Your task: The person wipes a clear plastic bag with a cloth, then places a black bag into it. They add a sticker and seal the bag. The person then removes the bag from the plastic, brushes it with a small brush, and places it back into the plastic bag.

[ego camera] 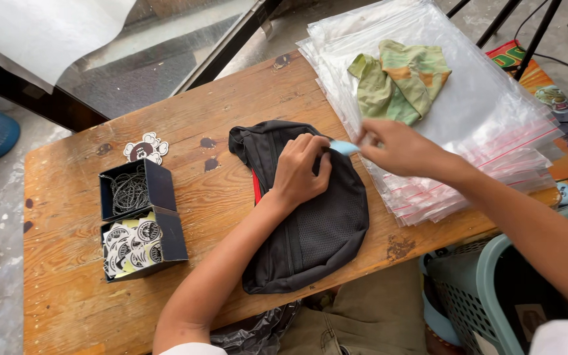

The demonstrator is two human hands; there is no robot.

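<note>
A black fabric bag (317,230) with a mesh panel and a red strip lies on the wooden table (67,263). My left hand (300,171) presses down on its upper part, fingers curled over the fabric. My right hand (396,148) pinches a small pale blue piece (344,147) at the bag's top edge, right beside my left fingers. What the blue piece is cannot be told.
A thick stack of clear zip bags (481,112) lies at the right with a green cloth (399,79) on top. A black two-compartment box (141,220) holds cords and stickers at the left; a cartoon sticker (144,148) lies behind it. A teal basket (494,296) stands below the table's right corner.
</note>
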